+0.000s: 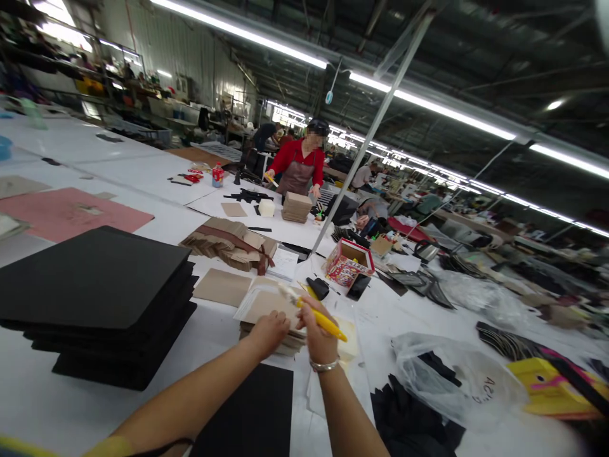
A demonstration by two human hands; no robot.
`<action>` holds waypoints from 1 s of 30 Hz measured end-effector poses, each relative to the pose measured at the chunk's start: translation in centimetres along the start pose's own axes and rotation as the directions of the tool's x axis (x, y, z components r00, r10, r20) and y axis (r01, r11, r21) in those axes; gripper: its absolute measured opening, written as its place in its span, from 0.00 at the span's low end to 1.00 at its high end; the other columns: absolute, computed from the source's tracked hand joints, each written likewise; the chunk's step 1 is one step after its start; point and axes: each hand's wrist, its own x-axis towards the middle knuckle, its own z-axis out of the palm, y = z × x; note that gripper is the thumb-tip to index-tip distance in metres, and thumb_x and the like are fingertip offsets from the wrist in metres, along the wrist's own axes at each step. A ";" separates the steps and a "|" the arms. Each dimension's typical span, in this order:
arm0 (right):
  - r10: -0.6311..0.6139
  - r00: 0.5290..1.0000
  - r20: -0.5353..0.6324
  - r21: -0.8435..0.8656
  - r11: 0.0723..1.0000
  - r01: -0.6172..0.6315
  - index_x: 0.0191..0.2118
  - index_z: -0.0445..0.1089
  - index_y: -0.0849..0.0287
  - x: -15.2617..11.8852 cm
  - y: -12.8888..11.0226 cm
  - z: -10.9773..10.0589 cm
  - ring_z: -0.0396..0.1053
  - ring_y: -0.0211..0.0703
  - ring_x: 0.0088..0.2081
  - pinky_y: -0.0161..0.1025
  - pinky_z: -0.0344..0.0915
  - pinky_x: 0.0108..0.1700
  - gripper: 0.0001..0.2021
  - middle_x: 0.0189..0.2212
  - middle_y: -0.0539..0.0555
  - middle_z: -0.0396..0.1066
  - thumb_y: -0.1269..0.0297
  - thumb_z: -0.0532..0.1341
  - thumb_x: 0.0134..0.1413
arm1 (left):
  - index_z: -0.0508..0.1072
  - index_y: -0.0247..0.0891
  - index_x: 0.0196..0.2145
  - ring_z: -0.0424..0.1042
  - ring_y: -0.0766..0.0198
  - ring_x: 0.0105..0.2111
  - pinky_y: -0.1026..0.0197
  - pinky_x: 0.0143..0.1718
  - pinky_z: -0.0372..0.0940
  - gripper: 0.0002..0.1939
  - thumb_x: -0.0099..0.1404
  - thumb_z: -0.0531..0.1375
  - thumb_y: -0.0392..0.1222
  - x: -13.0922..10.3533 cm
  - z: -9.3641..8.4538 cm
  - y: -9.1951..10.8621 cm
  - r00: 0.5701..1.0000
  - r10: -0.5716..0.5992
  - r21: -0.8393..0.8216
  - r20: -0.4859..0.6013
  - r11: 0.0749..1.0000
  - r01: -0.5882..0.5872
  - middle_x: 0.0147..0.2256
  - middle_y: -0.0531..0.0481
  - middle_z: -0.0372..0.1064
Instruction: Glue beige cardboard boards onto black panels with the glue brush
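My right hand (320, 331) is closed around the yellow handle of a brush (328, 325). The brush's pale bristles point away to the upper left, over a stack of tan boards (269, 304). On the near part of that stack rests my left hand (270, 332), its fingers lying on the top board and slightly bent. A white sheet partly shows along the stack's left edge. Just right of my right hand is a pale yellowish block or container (346, 339), partly hidden by the hand. Below my hands lies a flat black panel (252, 412).
A tall pile of black panels (99, 279) stands at left. Fanned tan boards (228, 244) lie ahead, with a patterned box (349, 261) by a slanted pole (366, 143). A clear plastic bag (457, 374) lies right. Across the table, a person in red (299, 158) holds a yellow-handled tool.
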 end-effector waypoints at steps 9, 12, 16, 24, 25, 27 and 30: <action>0.265 0.953 -0.144 -0.117 0.952 -0.283 0.35 0.60 0.57 -6.0 4.8 -2.7 0.68 0.38 0.28 0.36 0.64 0.32 0.10 0.29 0.50 0.69 0.56 0.53 0.55 | 0.69 0.34 0.39 0.70 0.56 0.38 0.58 0.38 0.67 0.16 0.53 0.61 0.42 -8.0 -3.5 -1.7 0.665 -0.697 -0.929 -0.269 0.369 0.011 0.36 0.47 0.71; 0.271 0.950 -0.152 -0.138 0.946 -0.292 0.33 0.58 0.57 -7.7 5.4 -0.4 0.65 0.37 0.27 0.35 0.62 0.32 0.08 0.26 0.48 0.65 0.58 0.54 0.55 | 0.67 0.35 0.45 0.70 0.53 0.42 0.56 0.38 0.68 0.24 0.50 0.65 0.42 -9.5 -2.4 0.0 0.726 -0.679 -0.992 -0.103 0.019 -0.123 0.39 0.46 0.71; 0.297 0.930 -0.217 -0.050 0.948 -0.314 0.31 0.56 0.57 -9.5 6.0 -0.9 0.62 0.37 0.27 0.35 0.61 0.32 0.09 0.25 0.47 0.61 0.59 0.57 0.51 | 0.64 0.39 0.50 0.69 0.56 0.44 0.56 0.41 0.67 0.29 0.49 0.66 0.37 -10.9 -0.9 1.2 0.774 -0.633 -0.962 -0.003 -0.209 -0.175 0.42 0.47 0.70; 0.474 0.881 0.018 0.116 0.874 -0.472 0.35 0.53 0.56 -17.0 8.6 -3.3 0.63 0.36 0.27 0.35 0.63 0.33 0.12 0.26 0.47 0.62 0.60 0.59 0.50 | 0.60 0.45 0.49 0.70 0.56 0.39 0.55 0.35 0.69 0.34 0.45 0.68 0.37 -16.7 5.0 0.3 0.744 -0.581 -0.919 0.332 -0.377 0.116 0.41 0.50 0.69; 0.486 0.873 0.040 0.098 0.868 -0.487 0.35 0.53 0.55 -18.3 9.1 -3.3 0.64 0.36 0.28 0.35 0.63 0.33 0.12 0.26 0.47 0.62 0.60 0.58 0.51 | 0.59 0.46 0.49 0.71 0.57 0.38 0.54 0.36 0.69 0.34 0.46 0.68 0.38 -17.6 6.1 0.1 0.735 -0.566 -0.902 0.373 -0.408 0.143 0.40 0.50 0.69; 0.502 0.861 0.086 0.033 0.862 -0.506 0.34 0.53 0.55 -20.6 10.2 -3.3 0.64 0.36 0.27 0.35 0.62 0.33 0.10 0.26 0.47 0.62 0.60 0.58 0.52 | 0.59 0.47 0.48 0.70 0.60 0.36 0.54 0.36 0.68 0.28 0.50 0.65 0.43 -19.2 8.3 -0.6 0.714 -0.544 -0.871 0.441 -0.452 0.194 0.40 0.51 0.69; 0.528 0.832 0.173 -0.093 0.849 -0.519 0.33 0.54 0.56 -22.9 11.8 -3.2 0.63 0.36 0.27 0.35 0.61 0.32 0.08 0.25 0.47 0.62 0.60 0.56 0.53 | 0.65 0.40 0.39 0.68 0.63 0.30 0.60 0.31 0.65 0.17 0.56 0.58 0.52 -20.4 11.4 -2.2 0.632 -0.555 -0.841 0.541 -0.364 0.401 0.32 0.51 0.68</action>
